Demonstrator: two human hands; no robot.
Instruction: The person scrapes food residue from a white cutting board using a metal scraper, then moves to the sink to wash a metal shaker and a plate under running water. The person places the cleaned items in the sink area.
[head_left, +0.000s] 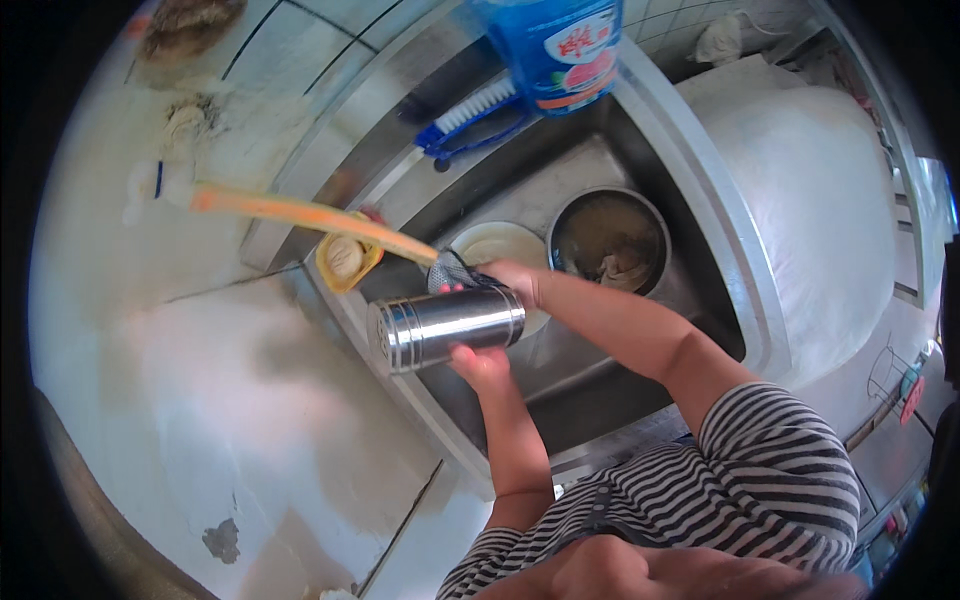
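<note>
My left hand (482, 365) grips a shiny stainless steel canister (450, 326) from below, its fingertips showing over the far side. The canister lies on its side above the sink, its end with small holes pointing left. Just behind it my right hand (514, 279) holds a grey mesh scrubbing cloth (448, 272); the canister partly hides the fingers. An orange hose (315, 217) runs from the wall tap to the cloth, and its far end meets the mesh. Below the hands, a pale bowl (501, 238) sits in the steel sink (577, 379), partly covered.
Beside the bowl stands a round metal pot (609, 240) of murky water with a pale, cloth-like lump. On the sink's back ledge are a blue brush (472, 116) and a blue detergent bottle (562, 52). A yellow dish (346, 256) is at left, a white covered bulk (810, 217) at right.
</note>
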